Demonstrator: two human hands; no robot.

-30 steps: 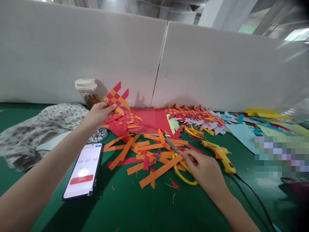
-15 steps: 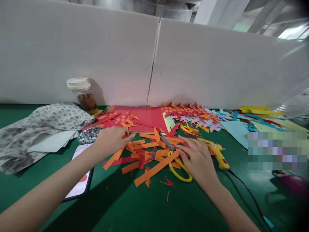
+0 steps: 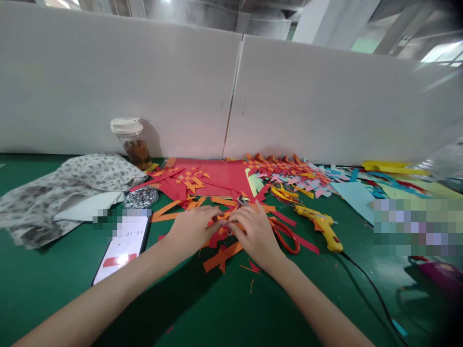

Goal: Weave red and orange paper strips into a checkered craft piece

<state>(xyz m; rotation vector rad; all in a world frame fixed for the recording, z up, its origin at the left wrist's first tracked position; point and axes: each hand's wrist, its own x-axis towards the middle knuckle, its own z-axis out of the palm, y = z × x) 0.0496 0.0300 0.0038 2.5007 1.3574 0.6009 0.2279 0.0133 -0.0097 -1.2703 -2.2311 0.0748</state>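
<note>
My left hand point(image 3: 193, 230) and my right hand point(image 3: 257, 235) meet fingertip to fingertip over a loose heap of orange paper strips point(image 3: 221, 256) and red strips. Both hands have thumb and fingers drawn together in a pinch; what lies between them is too small and covered to make out. Scissors with a red-orange handle point(image 3: 291, 241) lie just right of my right hand, and their metal blades point(image 3: 241, 201) show partly beyond its fingers. To the right rests a yellow glue gun point(image 3: 321, 225) with a black cord.
Woven red-orange paper pieces point(image 3: 190, 179) lie on red sheets point(image 3: 220, 178) before a white partition point(image 3: 173, 86). A lidded cup point(image 3: 133, 142), patterned cloth point(image 3: 83, 176) and phone point(image 3: 121, 255) are left. Colored paper pieces point(image 3: 311, 180) and a pale blue sheet point(image 3: 354, 196) lie right.
My left hand has moved right and my right hand left, so their fingertips now meet. Yellow scissor loops showed beside my right hand before; a red-orange loop shows there now.
</note>
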